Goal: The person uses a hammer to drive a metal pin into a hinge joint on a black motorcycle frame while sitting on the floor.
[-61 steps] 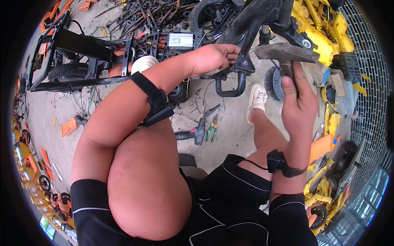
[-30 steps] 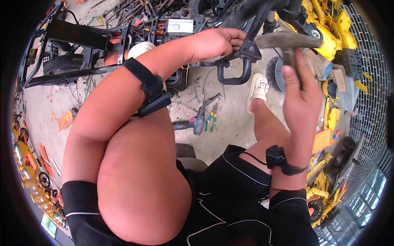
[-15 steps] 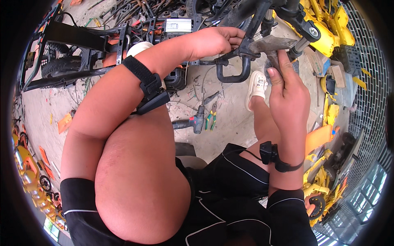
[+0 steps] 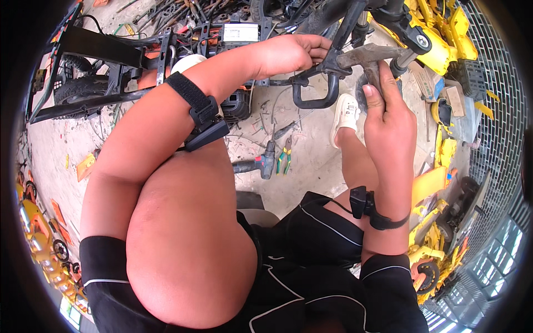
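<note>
A worn grey metal hammer (image 4: pixel 366 55) is in my right hand (image 4: pixel 391 114), which wraps its handle just below the head with the thumb along the side. The hammer's left end rests at or very near a joint of the black vehicle frame (image 4: pixel 333 64). My left hand (image 4: pixel 291 54) reaches across from the left with its fingers curled against the frame's tube. What lies behind those fingers is hidden. Below the joint hangs a black squared metal loop (image 4: pixel 316 102). A shock absorber (image 4: pixel 411 53) stands right of the hammer.
On the floor lie a cordless drill (image 4: pixel 264 162) and green-and-yellow pliers (image 4: pixel 285 157). A silver box (image 4: pixel 240 32) and wires sit in the chassis at left. Yellow body panels (image 4: pixel 438 53) pile up along the right, beside a brick wall (image 4: pixel 497 83).
The hammer head has tipped slightly, its right end a little higher, and my right hand has risen a little with it. My left hand stays at the frame.
</note>
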`<state>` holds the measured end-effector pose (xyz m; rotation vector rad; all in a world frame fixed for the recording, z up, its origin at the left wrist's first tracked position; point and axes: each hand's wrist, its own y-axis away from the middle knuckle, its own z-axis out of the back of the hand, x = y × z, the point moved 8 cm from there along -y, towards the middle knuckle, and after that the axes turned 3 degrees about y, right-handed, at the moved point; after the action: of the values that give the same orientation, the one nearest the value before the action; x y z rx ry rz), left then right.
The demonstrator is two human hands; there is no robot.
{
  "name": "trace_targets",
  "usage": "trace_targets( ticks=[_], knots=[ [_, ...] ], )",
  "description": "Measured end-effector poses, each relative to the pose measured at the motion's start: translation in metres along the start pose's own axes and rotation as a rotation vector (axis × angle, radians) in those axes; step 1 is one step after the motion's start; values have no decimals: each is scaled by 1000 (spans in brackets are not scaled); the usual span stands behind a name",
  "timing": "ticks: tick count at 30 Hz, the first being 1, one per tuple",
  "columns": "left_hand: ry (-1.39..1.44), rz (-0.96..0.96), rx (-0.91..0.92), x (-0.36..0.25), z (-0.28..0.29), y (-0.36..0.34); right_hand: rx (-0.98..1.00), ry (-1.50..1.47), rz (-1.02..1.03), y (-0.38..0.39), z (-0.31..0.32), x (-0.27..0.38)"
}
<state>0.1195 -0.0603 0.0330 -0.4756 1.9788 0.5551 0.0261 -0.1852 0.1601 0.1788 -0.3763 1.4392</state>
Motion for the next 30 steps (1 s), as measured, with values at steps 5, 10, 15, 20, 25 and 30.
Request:
trace_targets(
  ticks=[5,10,15,20,25,30],
  knots=[
    [6,-18,51,-3,-4,0,-67,49,75,1,3,5],
    [-10,-34,21,-1,-1,1,-11,-96,-95,0,8,2],
    [-33,-8,-15,6,5,0,-205,-283,35,-1,28,4],
    [-56,13,-19,4,4,0,-372,-305,63,7,49,9],
    [-17,-5,51,-3,-3,3,54,-67,-102,-1,0,2],
    [6,4,38,-7,-2,4,18,55,3,-5,7,10]
  ],
)
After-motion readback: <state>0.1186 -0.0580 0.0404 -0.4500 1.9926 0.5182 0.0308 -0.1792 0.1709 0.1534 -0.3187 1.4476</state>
